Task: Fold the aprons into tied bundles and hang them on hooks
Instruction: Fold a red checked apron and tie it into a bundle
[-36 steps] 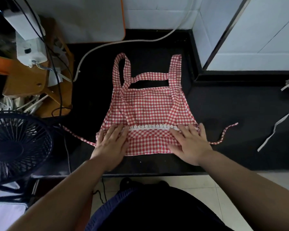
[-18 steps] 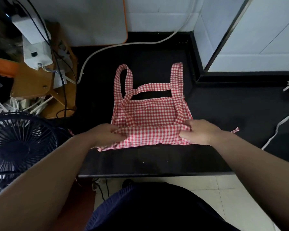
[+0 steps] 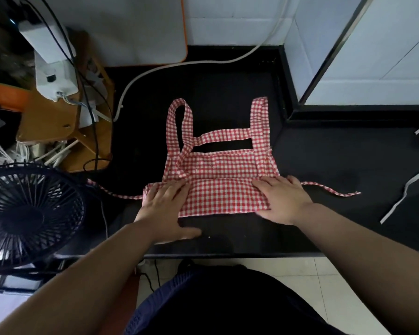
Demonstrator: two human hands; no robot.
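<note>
1. The red-and-white gingham apron [image 3: 218, 194] lies flat on the black surface [image 3: 228, 88], near its front edge. Its lower part is folded up into a band across the front.
2. The left hand [image 3: 163, 205] rests on the left end of that band and the right hand [image 3: 283, 201] on the right end. Both have their fingers [image 3: 264, 186] straight and lightly spread, pressing rather than gripping anything. The left thumb lies out on the bare surface.
3. I judge the flat palms are there to crease the fold and keep the thin cloth from springing open.
4. The two shoulder straps [image 3: 259, 122] and the cross strap point away from the person, clear of the fold. This likely keeps them free for later rolling.
5. One waist tie [image 3: 329, 189] trails to the right and the other waist tie [image 3: 114, 193] to the left. Both are left loose, probably because they will bind the bundle.
6. No hook is in view, so tying and hanging are not yet done.
7. A pale strap [image 3: 406, 192] at the right edge may belong to another apron; I cannot tell.
8. Nothing here holds the apron. The only carrier is a brown wooden stand [image 3: 46, 117] on the left, loaded with a white device [image 3: 51, 73] and tangled cables. A black fan [image 3: 27, 213] sits in front of it.
</note>
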